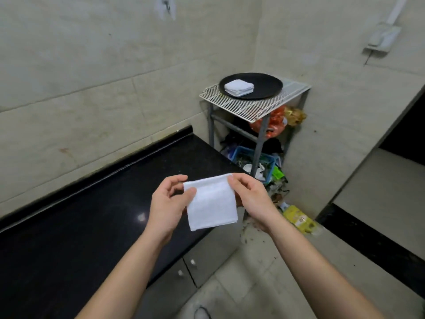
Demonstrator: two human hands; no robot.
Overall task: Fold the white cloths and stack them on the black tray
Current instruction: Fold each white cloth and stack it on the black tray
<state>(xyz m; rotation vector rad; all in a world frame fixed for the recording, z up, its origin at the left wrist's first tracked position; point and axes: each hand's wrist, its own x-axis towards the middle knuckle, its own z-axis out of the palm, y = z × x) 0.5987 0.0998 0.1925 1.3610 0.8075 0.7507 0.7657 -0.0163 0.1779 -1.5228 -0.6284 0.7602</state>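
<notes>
Two bare forearms reach out from below, and between them hangs a white cloth (211, 203), held in the air over the right end of the black counter (92, 203), just past its front edge. The left hand (167, 203) pinches the upper left corner, thumb on the front and fingers curled behind. The right hand (253, 196) pinches the upper right corner the same way. Both grips are clamped on the cloth, which touches nothing else.

It hangs as a small, thick rectangle with its lower edge free, so I judge the folding to be well on. It looks larger than the folded stack (239, 88), so one more fold in half would probably match it.

That stack lies on the left half of the black tray (269, 86), and the right half shows bare. The tray sits on the wire rack (253, 107), towards the rack's back left corner by the wall.

The next move calls for bringing the corners together, then carrying the cloth forward and up to lay it squarely on the stack.

The air between hands and tray looks open. The counter's right corner is close beneath. Under the rack sit a blue basket (253, 157) and an orange bag (276, 123), and a yellow packet (297, 218) lies on the floor beside the right wrist, so footing near the rack looks cramped.
</notes>
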